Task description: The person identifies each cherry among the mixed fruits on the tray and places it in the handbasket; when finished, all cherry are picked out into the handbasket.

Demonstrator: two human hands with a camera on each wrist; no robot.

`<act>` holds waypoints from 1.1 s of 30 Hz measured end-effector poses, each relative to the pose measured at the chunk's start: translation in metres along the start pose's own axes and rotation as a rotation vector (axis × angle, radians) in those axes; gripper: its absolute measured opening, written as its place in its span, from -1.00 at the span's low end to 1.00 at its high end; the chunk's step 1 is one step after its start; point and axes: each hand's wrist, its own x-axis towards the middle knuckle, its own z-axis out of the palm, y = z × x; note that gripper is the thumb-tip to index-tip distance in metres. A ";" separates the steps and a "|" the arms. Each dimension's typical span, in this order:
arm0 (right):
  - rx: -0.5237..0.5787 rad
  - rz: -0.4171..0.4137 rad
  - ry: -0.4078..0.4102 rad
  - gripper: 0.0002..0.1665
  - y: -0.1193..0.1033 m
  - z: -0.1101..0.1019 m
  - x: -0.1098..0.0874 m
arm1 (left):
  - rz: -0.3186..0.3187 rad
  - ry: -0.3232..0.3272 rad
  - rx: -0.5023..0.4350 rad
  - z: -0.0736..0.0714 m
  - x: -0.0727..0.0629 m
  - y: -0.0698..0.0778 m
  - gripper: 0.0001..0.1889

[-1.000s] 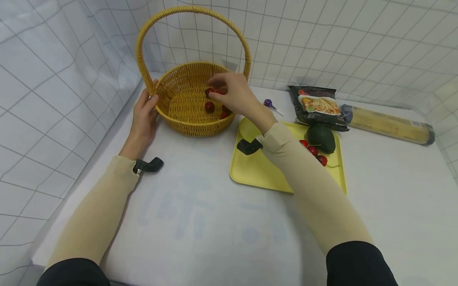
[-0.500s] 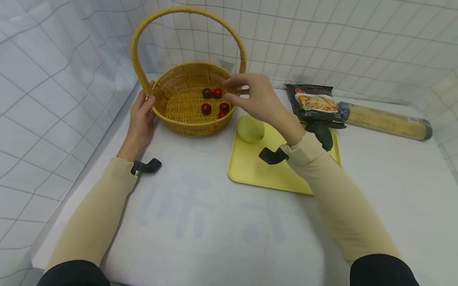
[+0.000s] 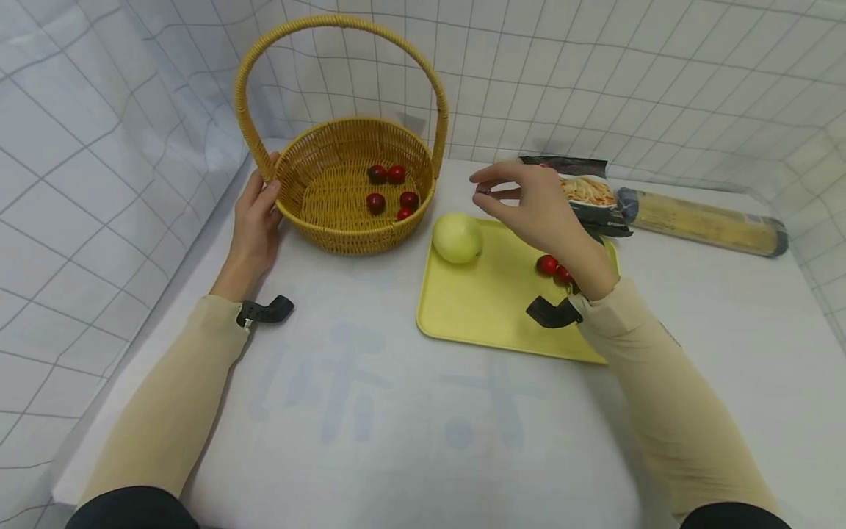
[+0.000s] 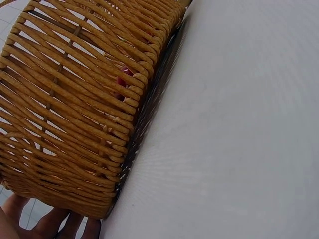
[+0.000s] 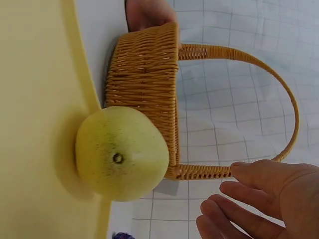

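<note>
A yellow wicker basket (image 3: 357, 239) with a tall handle stands at the back left, with several red cherries (image 3: 375, 203) inside. My left hand (image 3: 254, 220) grips its left side by the handle's foot, thumb over the rim; some fingers (image 4: 47, 221) show under the basket in the left wrist view. My right hand (image 3: 538, 206) hovers above the yellow tray (image 3: 476, 330), holding nothing, fingers loosely bent. From the head, a purple lollipop (image 3: 483, 189) shows between its fingertips, but the right wrist view puts the lollipop (image 5: 122, 235) well away from them. A pale green round fruit (image 3: 457, 239) sits on the tray.
More cherries (image 3: 546, 265) lie on the tray, partly behind the right wrist, which also hides most of a dark green fruit. Behind are a black noodle packet (image 3: 588, 192) and a long yellow packet (image 3: 703, 222). A gridded white curtain (image 3: 595, 73) borders the table.
My right hand has drawn away from the cherries in the basket and moved right, over the tray, uncovering the pale green fruit. My left hand still holds the basket.
</note>
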 end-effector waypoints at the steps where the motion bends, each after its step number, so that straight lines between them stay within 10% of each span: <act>1: -0.005 0.010 0.000 -0.69 0.003 -0.001 -0.004 | -0.001 0.000 -0.001 0.000 0.000 0.000 -0.43; 24: -0.148 0.075 0.022 -0.67 0.039 -0.010 -0.092 | -0.005 -0.015 -0.016 0.002 0.000 0.000 -0.41; 33: -0.108 0.139 -0.018 -0.60 0.045 -0.015 -0.098 | 0.012 -0.011 -0.028 0.001 0.000 0.000 -0.41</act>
